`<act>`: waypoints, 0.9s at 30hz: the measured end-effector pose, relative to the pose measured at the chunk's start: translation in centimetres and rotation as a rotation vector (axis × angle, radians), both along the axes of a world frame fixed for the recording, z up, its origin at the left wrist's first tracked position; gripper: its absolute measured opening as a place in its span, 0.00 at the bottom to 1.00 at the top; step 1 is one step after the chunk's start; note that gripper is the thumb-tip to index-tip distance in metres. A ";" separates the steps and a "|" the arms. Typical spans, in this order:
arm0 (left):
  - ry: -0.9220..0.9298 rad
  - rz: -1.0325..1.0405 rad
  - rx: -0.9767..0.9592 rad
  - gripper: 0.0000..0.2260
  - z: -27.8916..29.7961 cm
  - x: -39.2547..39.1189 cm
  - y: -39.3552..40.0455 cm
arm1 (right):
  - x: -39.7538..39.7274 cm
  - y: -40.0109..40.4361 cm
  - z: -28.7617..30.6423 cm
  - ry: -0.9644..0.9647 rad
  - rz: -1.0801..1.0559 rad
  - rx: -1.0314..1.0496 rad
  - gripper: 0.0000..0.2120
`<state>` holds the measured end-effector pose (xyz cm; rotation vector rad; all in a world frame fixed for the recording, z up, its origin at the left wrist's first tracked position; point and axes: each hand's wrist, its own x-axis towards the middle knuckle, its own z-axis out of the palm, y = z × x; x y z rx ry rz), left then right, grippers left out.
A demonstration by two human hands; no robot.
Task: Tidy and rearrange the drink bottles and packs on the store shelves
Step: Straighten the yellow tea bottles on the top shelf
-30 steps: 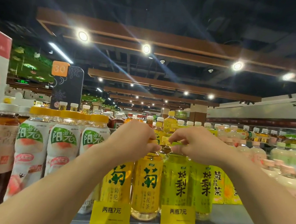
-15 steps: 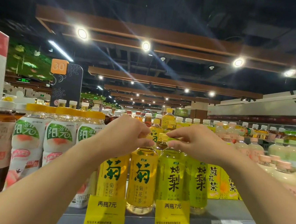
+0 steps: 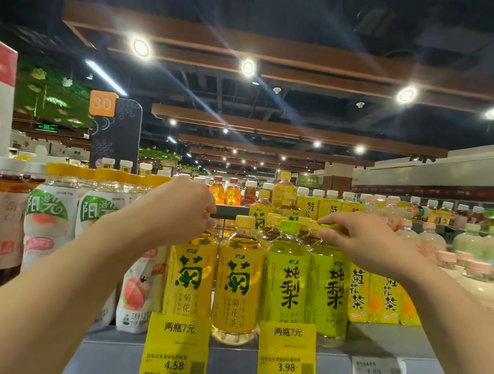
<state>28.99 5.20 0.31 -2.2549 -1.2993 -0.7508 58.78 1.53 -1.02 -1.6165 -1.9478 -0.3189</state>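
- The left hand [image 3: 180, 213] curls over the cap of the leftmost yellow chrysanthemum tea bottle [image 3: 190, 275] at the shelf front; the cap itself is hidden under the fingers, so the grip reads as closed round it, though how firmly I cannot tell.
- The right hand [image 3: 365, 242] pinches the green cap of the rightmost green pear drink bottle [image 3: 333, 293] between thumb and fingertips.
- Between them stand a second yellow tea bottle [image 3: 238, 280] and a second green bottle [image 3: 285, 285], each touching its neighbours, all upright on the grey shelf [image 3: 382, 338].
- Risk: these bottles are tall and held only at the top, so a sideways tug could tip one into the next and start a row falling off the front edge.
- Pulling forward could also knock the yellow price tags [image 3: 176, 351] hanging just below.
- Behind stand more bottles, packed tight, leaving little room to push back.
- To the left, peach drink bottles [image 3: 50, 215] press close to the left forearm; to the right, yellow tea cartons [image 3: 380, 298] and pale bottles [image 3: 474, 271] crowd the right wrist.
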 end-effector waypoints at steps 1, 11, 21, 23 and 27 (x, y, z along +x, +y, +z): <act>-0.001 0.001 -0.005 0.12 0.0 0.0 0.0 | 0.1 -0.1 0.0 0.001 0.007 -0.005 0.18; 0.016 -0.038 -0.043 0.11 0.8 -0.7 -0.6 | 0.0 -0.8 0.3 0.001 0.002 -0.039 0.18; 0.029 -0.005 -0.027 0.11 0.2 -0.7 -0.4 | -1.4 -1.5 -0.3 -0.011 -0.082 0.003 0.20; 0.030 0.006 -0.010 0.12 -0.2 -0.6 -0.5 | -2.1 -1.8 -0.5 -0.018 -0.119 0.016 0.21; 0.005 -0.007 0.055 0.12 -0.8 -1.1 -1.3 | -4.0 -2.6 -0.9 -0.027 -0.160 0.197 0.20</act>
